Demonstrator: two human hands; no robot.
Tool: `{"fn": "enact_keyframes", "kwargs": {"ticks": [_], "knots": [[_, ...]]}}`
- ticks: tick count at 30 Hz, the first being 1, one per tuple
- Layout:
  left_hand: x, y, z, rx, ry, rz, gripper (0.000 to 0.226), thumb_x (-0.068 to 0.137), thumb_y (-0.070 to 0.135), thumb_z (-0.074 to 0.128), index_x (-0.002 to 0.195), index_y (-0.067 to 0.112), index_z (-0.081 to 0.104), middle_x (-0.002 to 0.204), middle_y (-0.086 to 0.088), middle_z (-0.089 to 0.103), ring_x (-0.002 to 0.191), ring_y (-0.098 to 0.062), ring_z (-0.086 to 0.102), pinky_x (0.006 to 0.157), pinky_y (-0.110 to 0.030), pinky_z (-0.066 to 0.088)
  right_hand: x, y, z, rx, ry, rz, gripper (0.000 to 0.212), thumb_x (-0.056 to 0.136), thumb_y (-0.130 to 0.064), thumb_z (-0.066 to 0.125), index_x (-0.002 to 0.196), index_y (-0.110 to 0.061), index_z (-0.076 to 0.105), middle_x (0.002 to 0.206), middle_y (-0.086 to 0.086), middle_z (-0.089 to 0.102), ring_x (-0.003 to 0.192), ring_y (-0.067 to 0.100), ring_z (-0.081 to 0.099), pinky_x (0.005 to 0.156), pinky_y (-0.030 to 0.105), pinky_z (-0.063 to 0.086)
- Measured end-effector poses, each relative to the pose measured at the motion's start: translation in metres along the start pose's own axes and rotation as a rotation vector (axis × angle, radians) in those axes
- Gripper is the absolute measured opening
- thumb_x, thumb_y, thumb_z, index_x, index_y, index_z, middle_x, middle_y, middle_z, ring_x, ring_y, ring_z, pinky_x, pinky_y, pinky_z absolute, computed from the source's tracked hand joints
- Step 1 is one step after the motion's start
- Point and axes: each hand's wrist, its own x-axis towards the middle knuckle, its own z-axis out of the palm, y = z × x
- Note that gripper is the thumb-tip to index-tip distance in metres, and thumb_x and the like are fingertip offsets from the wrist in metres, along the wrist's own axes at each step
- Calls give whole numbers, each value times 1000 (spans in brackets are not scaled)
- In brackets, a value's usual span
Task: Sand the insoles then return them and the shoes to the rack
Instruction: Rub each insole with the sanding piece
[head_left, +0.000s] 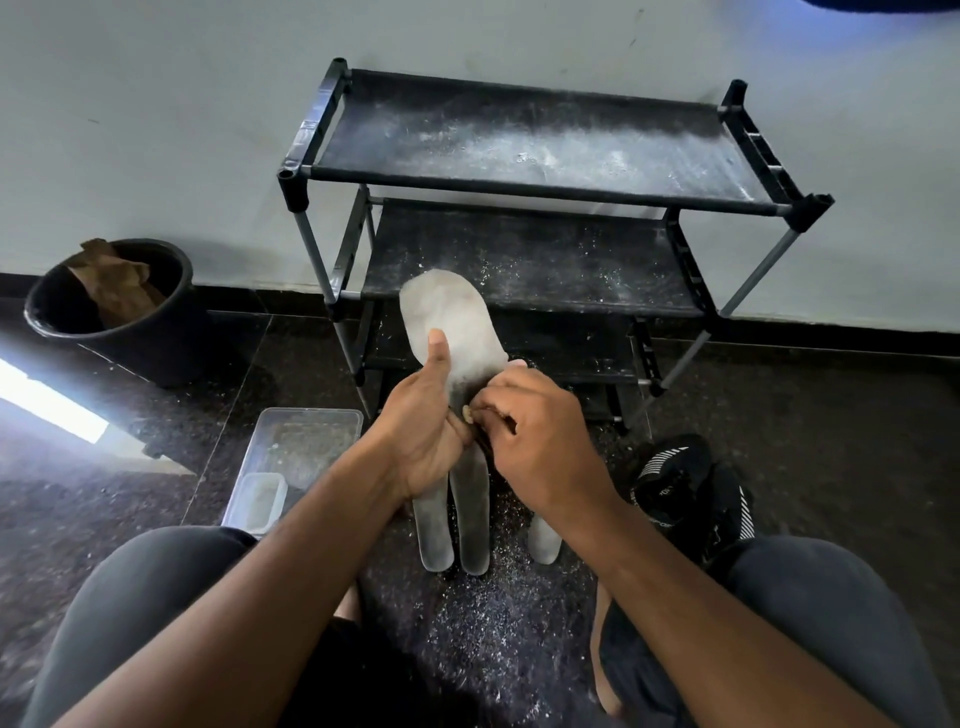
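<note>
My left hand grips the raised insole, thumb on top; my right hand pinches a small sanding scrap. I'd stroke lightly and evenly, bracing underneath.

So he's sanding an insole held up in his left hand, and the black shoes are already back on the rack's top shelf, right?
Not quite. The head view shows the black shoes on the floor by his right knee; the top shelf holds only dust. The left hand does hold the insole.

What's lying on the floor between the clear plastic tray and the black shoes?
Three grey insoles lie side by side on the dusty floor, seen in the head view.
</note>
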Motion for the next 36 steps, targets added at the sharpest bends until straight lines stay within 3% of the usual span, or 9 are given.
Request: {"fn": "enact_keyframes", "kwargs": {"ticks": [4,9,12,15,18,24,29,33,36], "knots": [[-3,5,-3,38,16,-21,86,104,65,23,131,-8,62,132,-21,69,123,-28,68,102,-35,55,-9,-9,3,96,-110,-23,12,87,5,67,83,-4,74,87,-2,65,85,9,60,81,17,48],[-1,4,-1,-34,25,16,77,106,56,33,136,-11,56,133,-24,67,133,-31,59,110,-33,49,-1,-4,-1,-23,84,8,10,87,5,67,81,-2,72,82,3,62,82,16,58,77,18,47],[-3,4,0,11,-12,-8,82,106,60,26,132,-9,59,132,-23,68,130,-31,63,115,-38,47,-6,-10,5,-23,19,-12,12,87,7,63,82,0,72,85,4,62,84,10,55,81,7,42],[-5,7,-2,20,18,-19,86,104,65,23,128,-9,61,129,-23,70,125,-32,67,110,-41,51,-9,-18,2,137,-58,35,9,86,3,70,83,-4,75,85,-2,67,81,6,61,78,13,49],[-5,11,-3,-52,55,12,84,105,62,28,136,-12,53,129,-25,69,121,-36,69,91,-44,63,-3,-19,-14,247,41,86,4,84,-4,76,86,-7,78,85,-5,71,80,9,66,75,16,51],[-6,3,4,34,72,28,78,107,57,31,130,-12,60,122,-26,72,111,-31,74,88,-38,64,2,2,-16,24,242,114,10,84,-1,76,91,-8,77,90,-2,63,89,5,66,77,18,54],[-2,-1,0,13,35,27,83,105,61,26,138,-9,55,129,-23,70,118,-29,71,94,-37,60,-8,-4,5,-54,-7,65,16,91,-6,69,106,-2,74,103,2,58,101,14,58,92,28,52],[-3,2,-4,49,44,45,89,102,68,19,141,-6,50,131,-19,70,120,-32,69,102,-42,58,-12,-13,6,51,-132,82,27,88,-5,71,115,-5,71,112,-1,58,107,8,57,96,23,49],[-5,5,-3,-12,69,51,85,104,63,28,132,-12,56,114,-23,75,94,-29,77,74,-39,65,-5,-10,-2,156,-94,130,39,83,4,75,120,-4,68,113,-4,53,102,6,61,91,18,53]]}}
